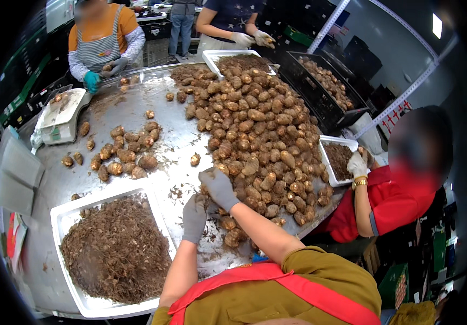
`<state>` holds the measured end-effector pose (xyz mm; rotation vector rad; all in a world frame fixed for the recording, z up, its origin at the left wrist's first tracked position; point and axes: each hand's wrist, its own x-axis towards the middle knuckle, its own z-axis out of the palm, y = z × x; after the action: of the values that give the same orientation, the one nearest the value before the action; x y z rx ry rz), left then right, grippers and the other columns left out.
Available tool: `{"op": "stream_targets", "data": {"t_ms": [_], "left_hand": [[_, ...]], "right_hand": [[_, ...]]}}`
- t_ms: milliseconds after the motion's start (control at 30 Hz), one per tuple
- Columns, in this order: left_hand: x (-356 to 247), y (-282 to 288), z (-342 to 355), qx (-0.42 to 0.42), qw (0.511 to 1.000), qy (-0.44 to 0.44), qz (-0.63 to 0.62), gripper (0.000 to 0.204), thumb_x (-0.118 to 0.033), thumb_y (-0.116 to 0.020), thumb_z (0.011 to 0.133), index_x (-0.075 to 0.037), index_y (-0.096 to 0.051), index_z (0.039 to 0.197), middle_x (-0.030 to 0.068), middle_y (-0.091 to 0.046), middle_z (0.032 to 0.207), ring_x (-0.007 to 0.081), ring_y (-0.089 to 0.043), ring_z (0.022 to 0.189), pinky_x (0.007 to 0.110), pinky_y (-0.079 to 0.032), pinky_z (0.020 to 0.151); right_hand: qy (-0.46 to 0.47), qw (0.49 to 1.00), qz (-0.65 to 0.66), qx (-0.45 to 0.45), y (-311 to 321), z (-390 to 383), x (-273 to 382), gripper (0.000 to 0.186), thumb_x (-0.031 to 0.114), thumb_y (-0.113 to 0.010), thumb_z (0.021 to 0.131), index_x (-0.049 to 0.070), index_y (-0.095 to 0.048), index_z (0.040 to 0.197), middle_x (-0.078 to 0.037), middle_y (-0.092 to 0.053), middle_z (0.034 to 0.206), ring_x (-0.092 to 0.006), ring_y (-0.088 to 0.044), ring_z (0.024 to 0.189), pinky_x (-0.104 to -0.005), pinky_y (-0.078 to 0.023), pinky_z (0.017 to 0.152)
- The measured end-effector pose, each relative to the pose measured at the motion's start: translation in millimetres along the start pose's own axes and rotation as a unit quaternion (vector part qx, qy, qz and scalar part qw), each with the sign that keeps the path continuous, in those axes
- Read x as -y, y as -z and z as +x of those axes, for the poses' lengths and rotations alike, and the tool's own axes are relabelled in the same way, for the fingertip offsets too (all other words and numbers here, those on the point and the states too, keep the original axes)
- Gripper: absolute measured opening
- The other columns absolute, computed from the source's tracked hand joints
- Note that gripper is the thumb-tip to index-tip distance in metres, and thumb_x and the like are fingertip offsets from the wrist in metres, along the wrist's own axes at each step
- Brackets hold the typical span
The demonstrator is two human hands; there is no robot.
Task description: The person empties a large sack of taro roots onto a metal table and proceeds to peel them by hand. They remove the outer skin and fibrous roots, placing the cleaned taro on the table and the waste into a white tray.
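Fingers curled, the gloved left hand (194, 219) and right hand (220, 188) meet over a brown root (204, 190) beside the heap (266, 130); which pinches it, I cannot tell. Left of the heap, a white tray (98, 307) holds scraps; right, a black crate (312, 91) holds roots. The root is mostly hidden.

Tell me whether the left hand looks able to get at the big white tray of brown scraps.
Probably yes: the left hand is close to the white tray, with mostly bare metal tabletop between them. Whether its fingers hold anything is hard to tell.
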<state>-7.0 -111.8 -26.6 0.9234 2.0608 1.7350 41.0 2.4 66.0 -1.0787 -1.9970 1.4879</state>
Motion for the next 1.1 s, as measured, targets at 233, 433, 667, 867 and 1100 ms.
{"op": "stream_targets", "data": {"t_ms": [233,433,667,867,1100], "left_hand": [[30.4,-12.7,0.4,0.009,0.944,0.158,-0.289,0.037,-0.03,-0.044,0.103,0.003,-0.059,0.106,0.0066,-0.062,0.082,0.0149,-0.058,0.071,0.029,-0.048,0.065],[20.5,-4.1,-3.9,0.01,0.972,0.164,-0.165,0.04,-0.024,-0.042,0.102,0.009,-0.061,0.115,0.0186,-0.068,0.098,0.0271,-0.063,0.09,0.037,-0.049,0.084],[-4.2,-0.2,3.1,0.067,0.968,0.15,-0.188,0.035,-0.018,-0.051,0.098,0.01,-0.062,0.116,0.0185,-0.07,0.101,0.0227,-0.065,0.091,0.034,-0.051,0.082],[-25.8,6.0,3.6,0.115,0.988,0.058,-0.089,0.029,-0.018,-0.053,0.097,0.005,-0.065,0.108,0.0136,-0.071,0.094,0.02,-0.067,0.084,0.033,-0.053,0.076],[-25.4,6.3,10.2,0.014,0.95,0.194,-0.245,0.021,-0.008,-0.054,0.092,0.004,-0.064,0.107,0.0106,-0.067,0.094,0.0134,-0.063,0.075,0.026,-0.054,0.069]], "right_hand": [[-0.003,0.859,0.428,0.28,20.4,13.8,-40.2,0.046,0.026,-0.063,0.093,-0.001,-0.05,0.127,-0.014,-0.059,0.121,-0.0215,-0.06,0.106,-0.037,-0.049,0.092],[-0.06,0.937,0.103,0.328,35.5,4.4,-31.5,0.055,0.025,-0.062,0.093,0.003,-0.046,0.14,-0.008,-0.059,0.123,-0.0138,-0.056,0.11,-0.0302,-0.047,0.093],[-0.025,0.962,0.015,0.27,40.7,-8.2,-41.2,0.056,0.019,-0.063,0.092,0.003,-0.045,0.143,-0.007,-0.059,0.123,-0.012,-0.057,0.107,-0.0289,-0.047,0.093],[0.017,0.961,0.214,0.175,28.4,-4.9,-40.2,0.055,0.018,-0.067,0.09,0.002,-0.047,0.139,-0.009,-0.059,0.125,-0.0156,-0.057,0.11,-0.0298,-0.047,0.096],[0.023,0.83,0.5,0.246,64.6,-14.4,-17.7,0.067,0.005,-0.068,0.09,0.003,-0.034,0.148,-0.014,-0.058,0.129,-0.0262,-0.061,0.115,-0.0396,-0.051,0.096]]}}
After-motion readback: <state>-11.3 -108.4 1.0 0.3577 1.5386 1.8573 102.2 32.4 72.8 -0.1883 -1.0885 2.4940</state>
